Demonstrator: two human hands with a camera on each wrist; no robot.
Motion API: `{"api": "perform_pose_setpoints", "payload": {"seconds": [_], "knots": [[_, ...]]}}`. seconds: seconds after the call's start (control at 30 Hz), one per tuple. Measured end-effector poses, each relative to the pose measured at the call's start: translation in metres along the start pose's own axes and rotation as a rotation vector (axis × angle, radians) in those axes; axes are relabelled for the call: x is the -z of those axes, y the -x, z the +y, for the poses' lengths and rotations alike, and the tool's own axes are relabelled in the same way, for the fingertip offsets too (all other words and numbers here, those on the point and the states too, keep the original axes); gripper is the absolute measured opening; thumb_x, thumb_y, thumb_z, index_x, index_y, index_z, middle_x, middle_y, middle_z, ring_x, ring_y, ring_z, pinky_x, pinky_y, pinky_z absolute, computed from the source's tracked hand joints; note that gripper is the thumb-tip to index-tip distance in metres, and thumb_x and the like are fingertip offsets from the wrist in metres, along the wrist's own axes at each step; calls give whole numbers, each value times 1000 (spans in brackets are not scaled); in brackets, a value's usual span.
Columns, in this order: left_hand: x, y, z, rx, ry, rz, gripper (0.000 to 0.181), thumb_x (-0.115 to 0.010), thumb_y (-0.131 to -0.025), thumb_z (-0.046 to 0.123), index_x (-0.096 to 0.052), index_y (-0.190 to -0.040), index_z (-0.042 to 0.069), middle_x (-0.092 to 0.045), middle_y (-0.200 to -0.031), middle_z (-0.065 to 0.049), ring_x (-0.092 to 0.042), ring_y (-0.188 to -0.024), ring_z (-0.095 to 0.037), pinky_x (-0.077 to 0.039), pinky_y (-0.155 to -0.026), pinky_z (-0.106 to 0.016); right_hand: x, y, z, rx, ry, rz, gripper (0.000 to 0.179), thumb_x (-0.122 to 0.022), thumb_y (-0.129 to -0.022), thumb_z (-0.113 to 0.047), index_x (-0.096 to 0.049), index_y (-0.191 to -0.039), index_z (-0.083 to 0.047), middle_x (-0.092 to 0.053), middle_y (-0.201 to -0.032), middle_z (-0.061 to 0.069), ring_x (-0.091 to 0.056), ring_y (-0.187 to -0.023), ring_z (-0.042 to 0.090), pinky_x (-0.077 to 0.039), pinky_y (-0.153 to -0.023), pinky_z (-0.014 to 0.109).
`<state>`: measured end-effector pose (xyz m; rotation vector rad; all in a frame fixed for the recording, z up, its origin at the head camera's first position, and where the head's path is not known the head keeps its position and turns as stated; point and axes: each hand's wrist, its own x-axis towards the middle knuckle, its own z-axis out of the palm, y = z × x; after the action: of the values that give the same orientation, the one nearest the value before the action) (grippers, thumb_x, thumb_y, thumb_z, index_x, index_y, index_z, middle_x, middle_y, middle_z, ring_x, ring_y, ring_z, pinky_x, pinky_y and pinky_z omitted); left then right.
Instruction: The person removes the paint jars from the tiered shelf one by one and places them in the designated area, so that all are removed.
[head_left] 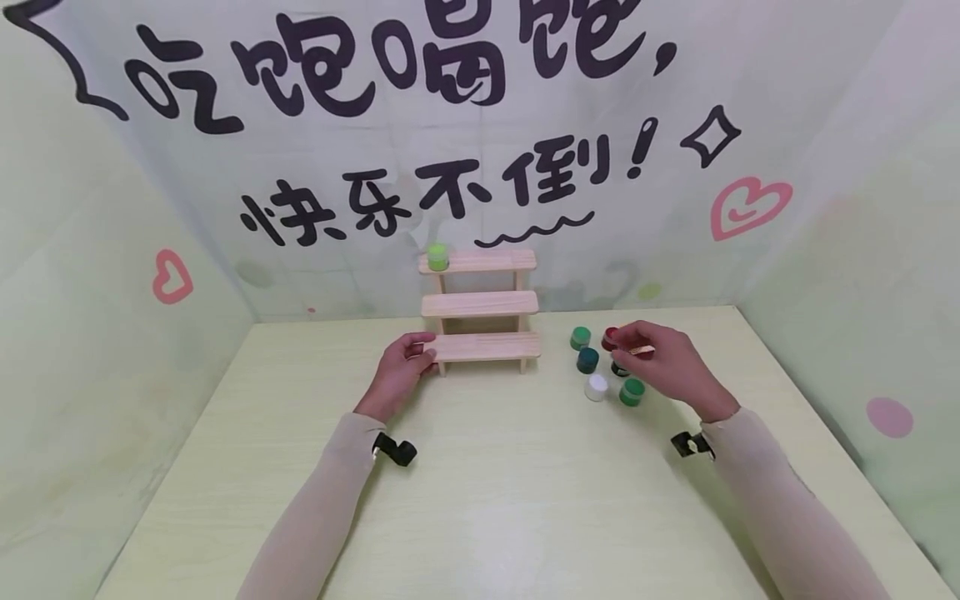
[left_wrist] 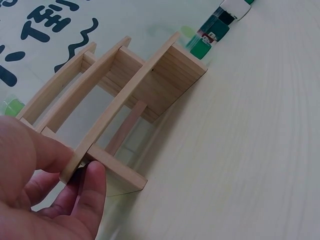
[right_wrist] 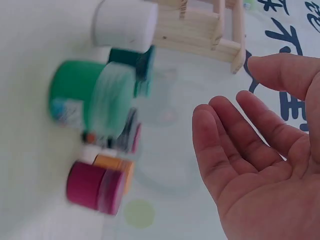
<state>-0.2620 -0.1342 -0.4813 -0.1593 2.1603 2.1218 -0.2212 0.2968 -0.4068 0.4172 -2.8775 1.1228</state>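
Note:
A three-step wooden display stand (head_left: 483,346) stands at the back of the table. My left hand (head_left: 397,371) pinches the left end of its lowest step between thumb and fingers, as the left wrist view confirms. On the top step, at the left, sits a light green paint jar (head_left: 438,257). Over a group of small paint jars to the right hovers my right hand (head_left: 671,362), its fingers loosely bent and nothing between them and the thumb. Around it are a white jar (head_left: 596,387), a teal jar (head_left: 587,360) and a green jar (head_left: 632,392); the hand partly covers others.
Another green jar (head_left: 581,337) stands between the stand and the hand. A magenta jar (right_wrist: 95,187) and an orange jar (right_wrist: 120,167) show in the right wrist view. Behind the table hangs a printed cloth (head_left: 480,183) with dark lettering.

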Motion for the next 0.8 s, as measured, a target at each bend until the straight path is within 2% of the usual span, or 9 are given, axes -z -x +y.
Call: {"api": "perform_pose_setpoints", "payload": {"seconds": [0.07, 0.2, 0.27, 0.6, 0.8], "knots": [[0, 0, 1, 3, 2, 2, 35, -62, -105, 2, -60, -139, 2, -59, -122, -16, -65, -103, -18, -63, -87, -21, -4, -8, -7, 9, -26, 14, 32, -71, -103, -27, -69, -126, -5, -74, -120, 12, -69, -109, 28, -61, -92, 23], [0, 2, 3, 6, 5, 4, 34, -62, -105, 1, -60, -138, 2, -59, -122, -16, -65, -104, -20, -64, -88, -22, -14, -26, -22, 33, -45, 52, 30, -69, -104, -27, -69, -126, -7, -74, -120, 12, -69, -108, 29, -63, -98, 48], [-1, 2, 3, 8, 0, 5, 34, -62, -105, 1, -60, -138, 2, -59, -122, -16, -64, -104, -20, -64, -88, -22, -19, -36, -30, 45, -66, 70, 28, -69, -104, -26, -69, -126, -8, -73, -121, 12, -70, -110, 30, -62, -99, 52], [0, 1, 2, 1, 1, 5, 34, -62, -105, 1, -60, -139, 2, -59, -123, -16, -64, -104, -20, -64, -93, -26, -42, -85, -80, 110, -163, 90, 29, -68, -103, -23, -67, -127, -6, -73, -120, 12, -69, -112, 28, -63, -99, 49], [-1, 2, 3, -2, -1, -5, 34, -61, -105, 1, -59, -139, 0, -59, -124, -17, -64, -105, -20, -63, -93, -27, -57, -112, -103, 144, -213, 103, 28, -67, -102, -19, -68, -124, -3, -72, -118, 10, -68, -111, 25, -63, -99, 43]]}}
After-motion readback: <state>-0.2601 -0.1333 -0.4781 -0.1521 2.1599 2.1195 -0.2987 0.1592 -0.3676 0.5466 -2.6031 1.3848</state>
